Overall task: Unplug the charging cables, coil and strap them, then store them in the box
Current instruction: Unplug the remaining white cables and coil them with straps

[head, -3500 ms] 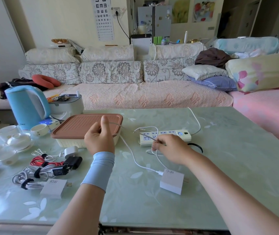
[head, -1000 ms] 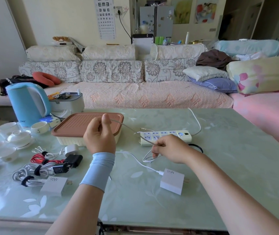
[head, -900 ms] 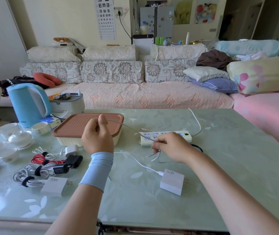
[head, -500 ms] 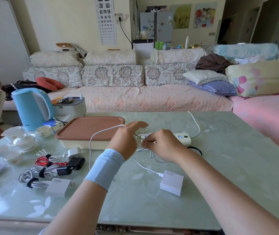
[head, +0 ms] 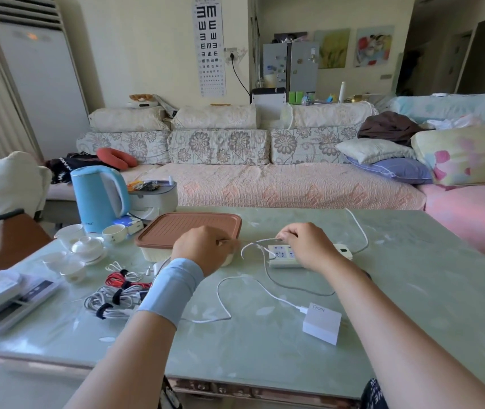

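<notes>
We saw a pale green glass-topped table (head: 412,290) filling the lower frame.

On it lay a white charger block (head: 322,322) at lower centre with its white cable (head: 223,302) looping leftward, a power strip (head: 282,255) at centre, a brown-lidded box (head: 188,228) left of it, strapped cable bundles (head: 114,296) at lower left, and a blue kettle (head: 96,196) with white teacups (head: 88,246) at far left.
</notes>
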